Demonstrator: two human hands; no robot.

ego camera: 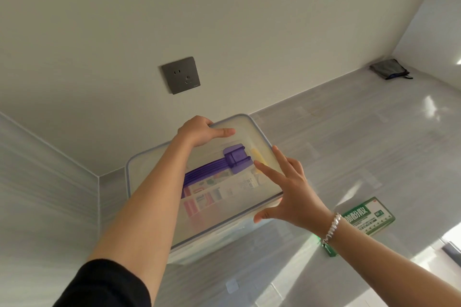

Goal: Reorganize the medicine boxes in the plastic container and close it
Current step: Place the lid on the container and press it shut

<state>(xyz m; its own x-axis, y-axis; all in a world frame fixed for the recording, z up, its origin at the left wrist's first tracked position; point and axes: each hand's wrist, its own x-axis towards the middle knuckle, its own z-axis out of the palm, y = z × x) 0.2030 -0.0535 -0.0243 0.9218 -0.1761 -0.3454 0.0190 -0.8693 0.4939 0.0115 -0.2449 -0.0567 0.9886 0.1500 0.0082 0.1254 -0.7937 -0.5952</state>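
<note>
A translucent plastic container (212, 242) sits on the glossy grey counter against the wall. Its frosted lid (259, 137) with a purple handle (237, 156) lies over it, slightly tilted. Several medicine boxes (217, 194) with pink and white print show through the lid. My left hand (200, 132) grips the lid's far edge, thumb on top. My right hand (291, 189) has its fingers spread on the lid's right side, with the thumb under the near right edge. A pearl bracelet circles that wrist.
A green and white medicine box (371, 214) lies on the counter right of the container. A dark folded pouch (389, 68) rests in the far right corner. A grey wall socket (180, 75) is above the container. Walls close the left and back.
</note>
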